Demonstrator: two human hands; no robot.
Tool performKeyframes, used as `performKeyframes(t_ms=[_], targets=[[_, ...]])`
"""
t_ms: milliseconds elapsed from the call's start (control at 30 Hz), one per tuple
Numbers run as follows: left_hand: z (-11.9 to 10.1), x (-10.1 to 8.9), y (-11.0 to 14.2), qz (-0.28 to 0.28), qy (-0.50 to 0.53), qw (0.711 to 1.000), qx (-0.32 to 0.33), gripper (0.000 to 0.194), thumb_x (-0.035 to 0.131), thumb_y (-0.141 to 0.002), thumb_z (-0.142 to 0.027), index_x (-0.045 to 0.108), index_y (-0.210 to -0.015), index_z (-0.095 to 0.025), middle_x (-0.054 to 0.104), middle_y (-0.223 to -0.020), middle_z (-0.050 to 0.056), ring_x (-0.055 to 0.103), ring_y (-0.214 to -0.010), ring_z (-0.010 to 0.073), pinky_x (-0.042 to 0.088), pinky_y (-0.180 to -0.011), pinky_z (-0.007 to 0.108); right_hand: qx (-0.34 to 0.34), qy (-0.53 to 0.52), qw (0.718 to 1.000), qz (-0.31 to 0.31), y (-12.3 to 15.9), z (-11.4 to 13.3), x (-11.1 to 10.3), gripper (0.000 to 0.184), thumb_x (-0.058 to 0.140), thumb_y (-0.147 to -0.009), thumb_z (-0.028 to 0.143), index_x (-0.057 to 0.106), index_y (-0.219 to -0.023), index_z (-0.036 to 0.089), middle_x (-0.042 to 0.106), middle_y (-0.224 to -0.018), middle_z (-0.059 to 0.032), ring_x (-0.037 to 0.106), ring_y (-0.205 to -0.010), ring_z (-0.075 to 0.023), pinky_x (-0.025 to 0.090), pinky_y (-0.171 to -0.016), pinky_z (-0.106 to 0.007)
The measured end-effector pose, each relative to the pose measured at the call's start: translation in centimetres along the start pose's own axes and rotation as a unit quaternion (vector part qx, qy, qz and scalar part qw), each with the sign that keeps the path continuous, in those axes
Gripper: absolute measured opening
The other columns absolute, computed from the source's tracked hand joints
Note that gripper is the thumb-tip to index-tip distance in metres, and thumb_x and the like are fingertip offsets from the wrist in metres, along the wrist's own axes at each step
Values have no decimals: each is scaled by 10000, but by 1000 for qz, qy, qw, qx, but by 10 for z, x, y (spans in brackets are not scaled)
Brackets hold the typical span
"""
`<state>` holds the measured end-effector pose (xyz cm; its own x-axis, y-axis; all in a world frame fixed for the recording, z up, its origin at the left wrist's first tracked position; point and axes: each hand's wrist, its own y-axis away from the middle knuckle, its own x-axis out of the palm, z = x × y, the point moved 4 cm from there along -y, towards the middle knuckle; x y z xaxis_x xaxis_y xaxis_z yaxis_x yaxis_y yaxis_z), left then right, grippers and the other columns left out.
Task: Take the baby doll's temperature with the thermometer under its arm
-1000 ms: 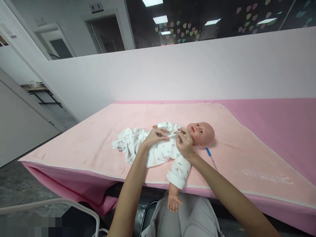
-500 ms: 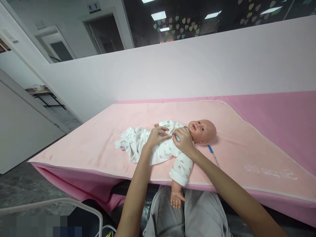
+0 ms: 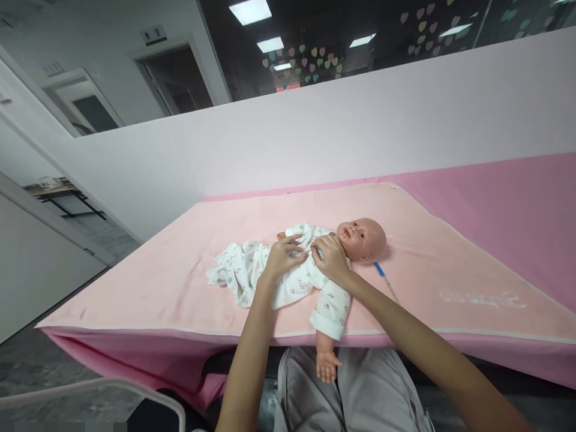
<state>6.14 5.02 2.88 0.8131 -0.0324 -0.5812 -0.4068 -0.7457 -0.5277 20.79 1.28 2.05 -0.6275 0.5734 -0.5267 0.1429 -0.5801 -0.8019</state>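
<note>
Here, left fingers (image 3: 293,238) slightly parted at the doll shirt (image 3: 292,287); right fingers (image 3: 321,242) curled against it, pinch unclear.

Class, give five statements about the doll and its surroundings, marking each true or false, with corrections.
1. The left hand and right hand are at the doll's front. True.
2. A blue-ended stick lies near the doll's head. True.
3. The left hand is nearer that head. False: the right hand is.
4. The doll wears plain black. False: its clothes are white and patterned.
5. One doll arm reaches past the mat's near edge. True.
</note>
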Motion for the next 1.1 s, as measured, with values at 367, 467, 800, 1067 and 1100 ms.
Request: performKeyframes(t_ms=[367,467,800,1067,1100], targets=[[-13,1,14,-88,-124,988,34,157,575,-755,-350,679,-745,-234,653,-1025,48,610,-839,176,450,-776,295,0,3,1000,-9,3,2,-3,166,348,-892,183,499,-821,180,556,-833,-56,469,-790,-192,343,-753,-332],[-16,0,18,-97,-130,987,26,186,547,-779,-345,656,-692,-222,660,-971,45,603,-830,168,434,-732,271,1,-1,1000,-14,4,2,-4,172,337,-899,186,493,-824,183,551,-830,-57,468,-788,-196,346,-750,-333],[-20,-14,58,-139,-138,979,-58,150,465,-769,-182,610,-798,-205,628,-921,38,563,-903,189,429,-801,309,-16,5,1000,-15,3,4,-5,165,347,-887,166,504,-837,184,548,-850,-61,468,-797,-202,346,-751,-336],[-15,-17,68,-154,-121,980,-36,121,503,-794,-215,611,-848,-203,597,-1012,53,555,-971,190,423,-876,338,-5,6,1000,-12,4,2,-4,150,361,-880,153,497,-826,186,541,-842,-57,468,-793,-202,348,-752,-335],[-14,-18,69,-159,-119,980,-31,123,505,-802,-226,617,-850,-205,594,-1021,54,555,-974,189,425,-877,338,-6,5,1000,-12,4,2,-5,146,364,-879,156,496,-826,186,540,-842,-56,467,-793,-202,348,-753,-335]])
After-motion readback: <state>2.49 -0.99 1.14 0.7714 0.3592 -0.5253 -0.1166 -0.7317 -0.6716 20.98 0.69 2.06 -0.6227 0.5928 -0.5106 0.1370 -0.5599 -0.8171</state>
